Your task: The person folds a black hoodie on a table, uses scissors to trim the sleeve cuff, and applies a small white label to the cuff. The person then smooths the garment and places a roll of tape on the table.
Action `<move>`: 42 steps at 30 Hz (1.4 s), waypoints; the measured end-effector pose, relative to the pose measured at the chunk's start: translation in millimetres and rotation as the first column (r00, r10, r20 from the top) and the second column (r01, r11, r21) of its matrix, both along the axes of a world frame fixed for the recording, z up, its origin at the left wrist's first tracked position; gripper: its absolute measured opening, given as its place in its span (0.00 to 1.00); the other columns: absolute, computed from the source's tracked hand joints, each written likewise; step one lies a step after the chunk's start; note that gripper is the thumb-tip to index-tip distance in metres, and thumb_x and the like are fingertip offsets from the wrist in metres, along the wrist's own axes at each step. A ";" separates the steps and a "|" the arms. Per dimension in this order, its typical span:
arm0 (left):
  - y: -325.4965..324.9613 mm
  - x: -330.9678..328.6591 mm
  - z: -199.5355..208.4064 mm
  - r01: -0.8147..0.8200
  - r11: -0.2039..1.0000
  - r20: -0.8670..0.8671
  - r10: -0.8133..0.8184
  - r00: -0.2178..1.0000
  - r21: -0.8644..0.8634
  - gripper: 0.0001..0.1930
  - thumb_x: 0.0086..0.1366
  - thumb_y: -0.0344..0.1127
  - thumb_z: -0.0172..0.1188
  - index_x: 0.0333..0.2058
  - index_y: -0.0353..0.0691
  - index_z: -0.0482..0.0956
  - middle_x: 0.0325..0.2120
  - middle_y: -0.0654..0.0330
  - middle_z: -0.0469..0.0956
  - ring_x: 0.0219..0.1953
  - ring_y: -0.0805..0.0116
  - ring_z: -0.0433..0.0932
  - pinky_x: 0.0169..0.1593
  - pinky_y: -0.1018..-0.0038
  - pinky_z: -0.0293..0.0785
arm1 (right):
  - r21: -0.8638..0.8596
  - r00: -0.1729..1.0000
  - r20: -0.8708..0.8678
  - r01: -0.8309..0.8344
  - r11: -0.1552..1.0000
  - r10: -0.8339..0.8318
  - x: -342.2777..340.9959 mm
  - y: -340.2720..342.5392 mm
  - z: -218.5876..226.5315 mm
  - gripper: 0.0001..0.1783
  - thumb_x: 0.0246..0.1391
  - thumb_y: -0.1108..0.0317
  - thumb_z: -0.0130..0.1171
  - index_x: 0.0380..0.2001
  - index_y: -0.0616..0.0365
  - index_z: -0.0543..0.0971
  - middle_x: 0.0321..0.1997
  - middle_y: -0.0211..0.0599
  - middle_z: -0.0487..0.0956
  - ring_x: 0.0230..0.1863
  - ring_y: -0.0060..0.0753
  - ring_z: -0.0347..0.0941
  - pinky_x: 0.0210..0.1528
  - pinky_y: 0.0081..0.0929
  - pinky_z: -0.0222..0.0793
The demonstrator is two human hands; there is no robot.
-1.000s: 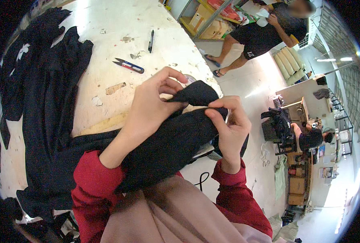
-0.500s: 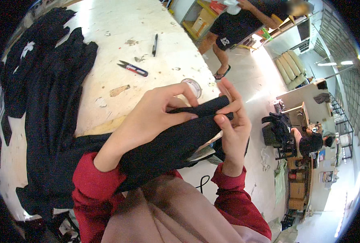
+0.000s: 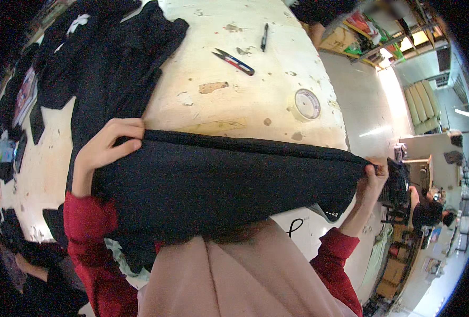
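A black cloth [image 3: 229, 185] is stretched wide across my front, its folded upper edge running nearly straight from hand to hand. My left hand [image 3: 110, 145] pinches that edge at the left, thumb below and fingers on top. At the far right end, my right hand [image 3: 374, 177] grips the corner between thumb and curled fingers. A small pale print shows on a lower flap of dark fabric near the right hand. Beyond the edge lie thread snips [image 3: 234, 62], a pen [image 3: 265, 38] and a roll of clear tape [image 3: 307, 104] on the pale worktable [image 3: 277, 79].
More black garments [image 3: 113, 68] are heaped along the table's left side. Another person's arm [image 3: 34, 269] shows at lower left. Someone in dark clothes stands past the table's far right edge; a seated person [image 3: 427, 211] is at right, near shelves with boxes [image 3: 395, 269].
My hands, close together on a folded edge before, have moved far apart, pulling the cloth out flat between them. The tape roll is now uncovered, and the view has shifted.
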State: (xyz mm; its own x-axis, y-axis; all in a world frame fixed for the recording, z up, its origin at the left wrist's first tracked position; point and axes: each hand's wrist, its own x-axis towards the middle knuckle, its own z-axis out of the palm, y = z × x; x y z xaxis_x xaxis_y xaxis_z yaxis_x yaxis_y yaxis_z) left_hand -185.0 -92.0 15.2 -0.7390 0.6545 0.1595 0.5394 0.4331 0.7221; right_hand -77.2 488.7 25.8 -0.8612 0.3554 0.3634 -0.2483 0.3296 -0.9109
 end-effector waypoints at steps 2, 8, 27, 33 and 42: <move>2.7 2.7 6.6 -0.046 0.999 -0.004 0.046 0.999 -0.018 0.12 0.55 0.32 0.65 0.25 0.33 0.70 0.32 0.54 0.76 0.36 0.58 0.76 0.40 0.68 0.70 | -0.185 0.995 -0.050 -0.091 0.979 0.083 2.6 -19.2 -4.8 0.15 0.49 0.66 0.70 0.33 0.59 0.74 0.35 0.35 0.77 0.40 0.34 0.75 0.51 0.33 0.70; 4.2 7.4 -18.1 -0.263 0.959 -0.224 0.282 0.933 0.110 0.17 0.47 0.37 0.70 0.23 0.33 0.70 0.26 0.56 0.76 0.30 0.60 0.76 0.34 0.71 0.69 | -0.240 0.974 -0.225 -0.072 0.968 0.016 7.3 -43.8 -5.2 0.15 0.52 0.66 0.67 0.34 0.59 0.71 0.36 0.42 0.78 0.43 0.45 0.76 0.54 0.46 0.70; 42.9 -55.3 -51.2 -0.254 0.964 -0.063 0.259 0.964 0.076 0.09 0.63 0.34 0.58 0.32 0.31 0.77 0.26 0.53 0.73 0.33 0.58 0.74 0.41 0.69 0.69 | 0.705 0.885 0.171 0.197 0.681 -0.433 -118.6 -9.3 -72.7 0.24 0.52 0.47 0.64 0.34 0.61 0.83 0.29 0.49 0.82 0.30 0.48 0.79 0.36 0.39 0.71; 32.3 -86.4 -90.9 -0.286 0.958 -0.512 0.247 0.823 0.002 0.12 0.64 0.40 0.58 0.39 0.36 0.80 0.36 0.53 0.78 0.43 0.57 0.77 0.51 0.66 0.72 | 0.860 0.924 0.104 0.103 0.500 -0.369 -164.0 -12.1 -73.1 0.22 0.60 0.48 0.55 0.38 0.58 0.81 0.33 0.48 0.82 0.33 0.51 0.79 0.38 0.40 0.72; 7.1 100.1 47.6 -0.545 0.826 -0.304 0.488 0.818 -0.142 0.19 0.64 0.31 0.56 0.54 0.38 0.71 0.49 0.51 0.74 0.51 0.55 0.73 0.55 0.64 0.69 | 0.979 0.915 0.005 0.079 0.191 -0.404 -135.0 -18.3 -113.9 0.32 0.67 0.50 0.43 0.65 0.62 0.61 0.67 0.53 0.63 0.68 0.53 0.57 0.68 0.45 0.51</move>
